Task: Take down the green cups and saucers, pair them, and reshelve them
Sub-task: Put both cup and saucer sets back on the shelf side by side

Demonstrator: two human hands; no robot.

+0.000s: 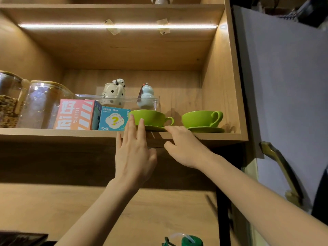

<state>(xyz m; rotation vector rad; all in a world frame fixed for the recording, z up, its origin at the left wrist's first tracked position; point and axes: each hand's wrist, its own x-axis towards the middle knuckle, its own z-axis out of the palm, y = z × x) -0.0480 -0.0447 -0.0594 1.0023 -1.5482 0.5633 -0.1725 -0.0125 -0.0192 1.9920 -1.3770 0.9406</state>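
Your two arms enter from the bottom edge, both bare from as far down as the frame shows, with no sleeve, cuff or glove on either. Your left hand [134,153] is slim, with long fingers and short, plain nails that show no polish. Your right hand [184,148] is bare too; its wrist carries no watch or band, and no rings show on any finger you can see.

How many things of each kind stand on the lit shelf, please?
Green ceramic cups: 2
Green saucers: 2
Clear glass jars: 2
Printed cardboard boxes: 2
Small ceramic figures: 2
Clear plastic tray: 1
Total: 11
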